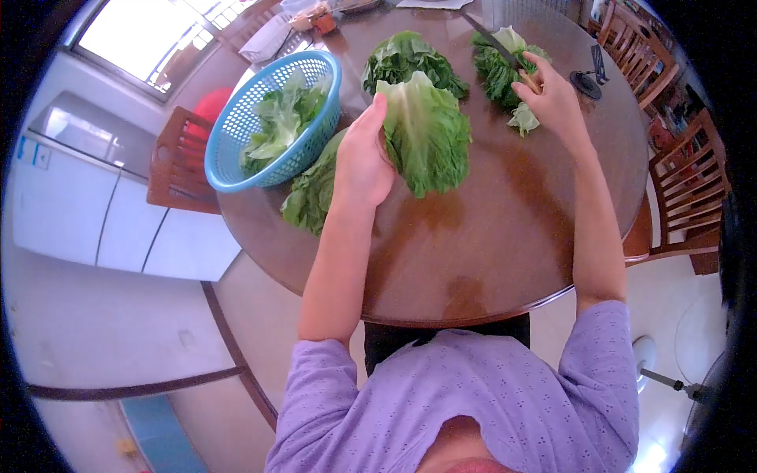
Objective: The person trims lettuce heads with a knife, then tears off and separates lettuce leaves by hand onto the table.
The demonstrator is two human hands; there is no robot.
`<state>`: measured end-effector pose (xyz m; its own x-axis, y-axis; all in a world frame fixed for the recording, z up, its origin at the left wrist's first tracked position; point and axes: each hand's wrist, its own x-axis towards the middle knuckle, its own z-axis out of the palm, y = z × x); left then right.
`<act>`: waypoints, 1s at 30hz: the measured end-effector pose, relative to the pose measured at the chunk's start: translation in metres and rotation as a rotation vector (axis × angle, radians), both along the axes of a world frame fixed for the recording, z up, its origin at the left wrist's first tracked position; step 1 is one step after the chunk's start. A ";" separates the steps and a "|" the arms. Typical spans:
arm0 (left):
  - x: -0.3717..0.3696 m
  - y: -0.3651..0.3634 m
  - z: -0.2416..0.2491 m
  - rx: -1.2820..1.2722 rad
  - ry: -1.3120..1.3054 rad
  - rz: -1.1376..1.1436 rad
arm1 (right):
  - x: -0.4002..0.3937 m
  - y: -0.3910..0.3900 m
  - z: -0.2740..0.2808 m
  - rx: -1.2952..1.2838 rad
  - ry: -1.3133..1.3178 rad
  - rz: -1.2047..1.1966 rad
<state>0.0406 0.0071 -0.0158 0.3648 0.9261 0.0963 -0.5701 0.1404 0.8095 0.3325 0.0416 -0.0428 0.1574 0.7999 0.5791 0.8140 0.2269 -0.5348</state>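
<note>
My left hand (367,158) holds a head of leafy lettuce (430,134) upright above the round table, thumb along its pale stem side. In my right hand (548,94) is the handle of a knife (493,41), its dark blade pointing up and left over a bunch of greens (495,75). Behind the held lettuce lies another leafy head (406,55). More lettuce (311,193) rests on the table left of my left wrist, partly hidden by it. A small loose leaf (523,118) lies below my right hand.
A blue perforated basket (225,150) with loose leaves stands at the left of the brown table (473,252). A black stand (587,83) sits at the right. Small containers (322,20) and papers are at the far left edge. Wooden chairs (686,173) surround the table.
</note>
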 end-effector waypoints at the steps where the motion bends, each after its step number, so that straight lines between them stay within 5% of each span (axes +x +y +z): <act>1: 0.000 0.000 0.001 0.000 0.000 0.004 | -0.003 -0.002 0.001 0.006 -0.001 0.014; 19: -0.001 -0.002 0.000 0.034 -0.014 0.035 | -0.003 -0.003 0.002 -0.038 0.149 0.262; 30: -0.002 -0.002 0.001 0.046 0.007 0.103 | -0.016 -0.028 0.018 -0.469 -0.140 0.560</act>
<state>0.0384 0.0051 -0.0143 0.2687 0.9534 0.1374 -0.5736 0.0438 0.8179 0.3166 0.0131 -0.0253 -0.3966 0.9070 0.1414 0.7110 0.4010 -0.5777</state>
